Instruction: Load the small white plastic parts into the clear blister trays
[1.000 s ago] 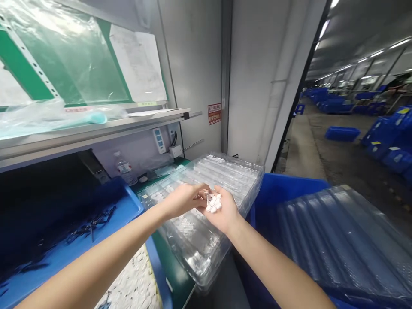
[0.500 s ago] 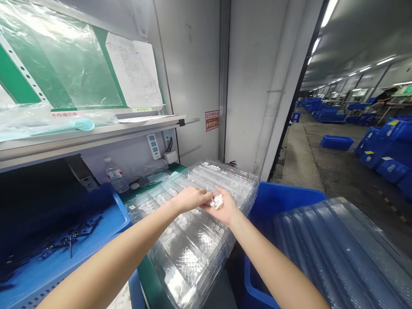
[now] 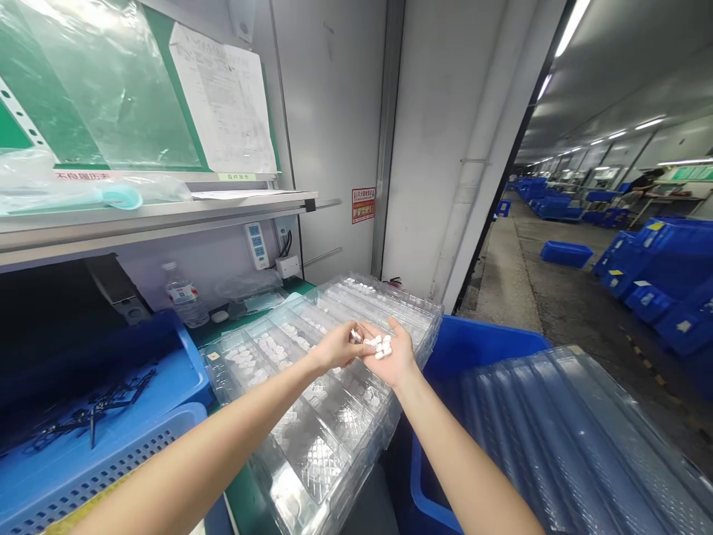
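Okay, nearest first: we have the left hand (image 3: 334, 348) narrowed to a fingertip pinch on a small white piece (image 3: 355, 336), right beside the right hand (image 3: 396, 357). The right hand lies open, palm up, carrying a few small white pieces (image 3: 380, 346); the two hands touch at the fingers. Compared with a second ago, the palm's heap looks smaller, and both hands sit lower over the clear plastic tray (image 3: 379, 297).

That tray is stacked and sits directly below the hands, with white pieces lying in its long cells (image 3: 272, 345). Exactly what the pieces are is too small for us to tell.

Left of it, on the green desk (image 3: 209, 338), we see a blue tray (image 3: 172, 364) holding dark metal parts (image 3: 94, 409), with a perforated blue basket (image 3: 111, 461) in front. Behind are a water bottle (image 3: 183, 297), a power strip (image 3: 256, 245) and a metal shelf (image 3: 167, 212), with a printed document (image 3: 223, 100) above.

To the right, a blue crate (image 3: 479, 345) carries a stack of clear trays (image 3: 557, 438). Farther off, blue crates (image 3: 565, 254) line the aisle, and a co-worker (image 3: 646, 180) stands at the far end.
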Tool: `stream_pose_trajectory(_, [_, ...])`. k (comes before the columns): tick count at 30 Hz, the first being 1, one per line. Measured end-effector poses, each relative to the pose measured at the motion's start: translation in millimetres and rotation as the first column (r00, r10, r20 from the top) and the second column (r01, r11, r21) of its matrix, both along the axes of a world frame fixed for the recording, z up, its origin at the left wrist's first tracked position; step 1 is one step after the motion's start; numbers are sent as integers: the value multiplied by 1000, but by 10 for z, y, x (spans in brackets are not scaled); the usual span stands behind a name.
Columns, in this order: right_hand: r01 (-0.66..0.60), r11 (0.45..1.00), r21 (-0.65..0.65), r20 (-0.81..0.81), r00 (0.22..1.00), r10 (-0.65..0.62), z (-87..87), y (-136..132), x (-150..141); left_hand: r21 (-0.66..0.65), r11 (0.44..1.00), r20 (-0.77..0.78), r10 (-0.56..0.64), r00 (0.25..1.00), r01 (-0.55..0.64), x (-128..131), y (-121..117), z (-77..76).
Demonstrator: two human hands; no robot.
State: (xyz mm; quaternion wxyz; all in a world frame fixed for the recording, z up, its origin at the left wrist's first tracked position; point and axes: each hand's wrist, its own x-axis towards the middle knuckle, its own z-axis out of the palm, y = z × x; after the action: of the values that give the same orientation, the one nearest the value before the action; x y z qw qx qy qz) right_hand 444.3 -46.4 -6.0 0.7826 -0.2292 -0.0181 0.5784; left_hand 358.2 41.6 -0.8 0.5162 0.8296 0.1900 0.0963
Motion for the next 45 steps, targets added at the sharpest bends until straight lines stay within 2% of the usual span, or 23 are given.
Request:
stream_pose_trajectory(5, [2,999,42,4,1000,-2,-2,-13,11,56,996,15,67,998,-68,23,50,34])
stream_pose_trajectory(15, [7,1000,14,-38,999,-7,-40,21,76,242,961,0,135,991,-131,134,17,65])
stream_pose_trajectory(19, [21,999,-40,-60,998,-23,-29,40,97,332,936,34,110,993,-115,223,-60,91])
stream_pose_trajectory(24, [70,994,-86,-71,995,-76,-48,41,129,335,940,42,62,997,-72,318,-122,81])
stream_pose_trajectory(28, [109,991,-79,-70,991,-115,-69,33,153,244,966,55,76,996,-87,363,-102,57])
stream_pose_trajectory(33, [145,988,-45,-60,987,-147,-62,5,147,-37,998,14,46,999,-46,331,-17,44])
stream_pose_trajectory(37, [157,987,-47,-43,986,-159,-59,0,137,-206,977,28,55,998,-48,283,13,44])
stream_pose_trajectory(45, [141,984,-111,-33,989,-145,-72,65,191,-431,897,47,124,991,-92,162,-76,96])
